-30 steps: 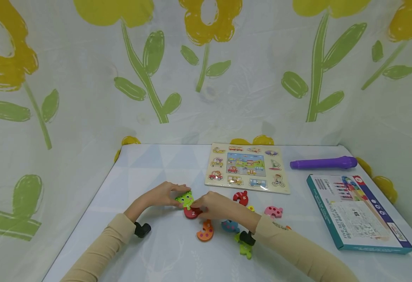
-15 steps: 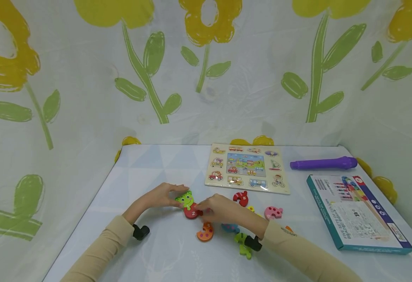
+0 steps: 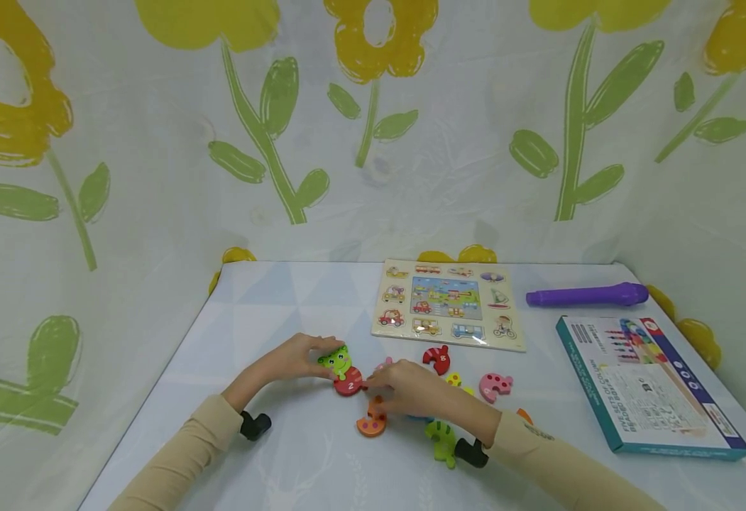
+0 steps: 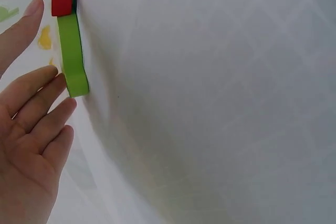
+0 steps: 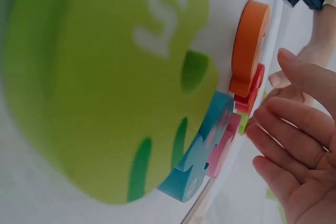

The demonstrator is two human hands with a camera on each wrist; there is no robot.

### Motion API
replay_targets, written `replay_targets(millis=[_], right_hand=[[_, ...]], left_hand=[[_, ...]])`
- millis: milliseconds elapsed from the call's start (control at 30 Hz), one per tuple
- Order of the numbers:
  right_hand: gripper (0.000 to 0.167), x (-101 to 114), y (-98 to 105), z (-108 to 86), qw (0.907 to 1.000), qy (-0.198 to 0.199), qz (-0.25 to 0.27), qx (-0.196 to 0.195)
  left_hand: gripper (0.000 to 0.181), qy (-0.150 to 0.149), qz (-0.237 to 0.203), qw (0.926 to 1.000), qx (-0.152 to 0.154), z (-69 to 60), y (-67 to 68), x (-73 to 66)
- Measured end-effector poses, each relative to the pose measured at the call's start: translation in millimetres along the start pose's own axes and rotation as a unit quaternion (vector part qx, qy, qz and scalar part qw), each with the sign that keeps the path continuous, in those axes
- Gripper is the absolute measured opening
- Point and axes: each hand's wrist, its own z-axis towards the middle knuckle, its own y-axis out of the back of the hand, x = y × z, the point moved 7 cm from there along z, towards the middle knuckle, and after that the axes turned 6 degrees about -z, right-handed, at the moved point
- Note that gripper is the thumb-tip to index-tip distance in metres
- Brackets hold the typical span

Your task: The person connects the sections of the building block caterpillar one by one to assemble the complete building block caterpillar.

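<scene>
In the head view, the left hand [image 3: 292, 357] has its thumb and fingers about a green puzzle piece [image 3: 336, 360] with a smiling face; the left wrist view shows fairly straight fingertips at its edge. A red puzzle piece [image 3: 348, 383] marked 2 adjoins it. The right hand [image 3: 411, 389] hovers just right of the red piece, its fingertips over an orange puzzle piece [image 3: 370, 424] with purple dots. Between its loosely bent fingers [image 5: 294, 124] nothing shows in the right wrist view. A striped green piece [image 5: 115, 87] marked 5 lies closest to that camera, beside a blue piece [image 5: 197, 156].
Red [image 3: 436, 359], yellow [image 3: 453, 380] and pink [image 3: 495, 385] pieces lie right of the right hand. Behind stands a flat picture puzzle board [image 3: 449, 339]. A purple marker-like stick [image 3: 586, 295] and a boxed set [image 3: 654, 390] lie at the right.
The right hand has drawn back rightward from the red piece, uncovering its number and tail. The red piece now sits against the green face piece. The left hand stays nearly still.
</scene>
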Motion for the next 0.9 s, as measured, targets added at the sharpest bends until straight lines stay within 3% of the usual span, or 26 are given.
replay_targets(millis=[100, 400, 900], right_hand=[[0.034, 2, 0, -5.2, 0.9999, -0.001, -0.010, -0.001], [0.038, 4, -3, -18.6, 0.9996, -0.009, -0.028, 0.000], [0.045, 5, -12, -14.1, 0.9987, -0.014, -0.047, 0.014]], left_hand=[[0.068, 0.012, -0.003, 0.9999, 0.001, 0.4, -1.7, 0.5], [0.067, 0.009, -0.004, 0.9999, 0.008, 3.6, -6.0, -1.3], [0.068, 0.009, 0.003, 0.9993, 0.035, 8.6, -12.0, -7.3]])
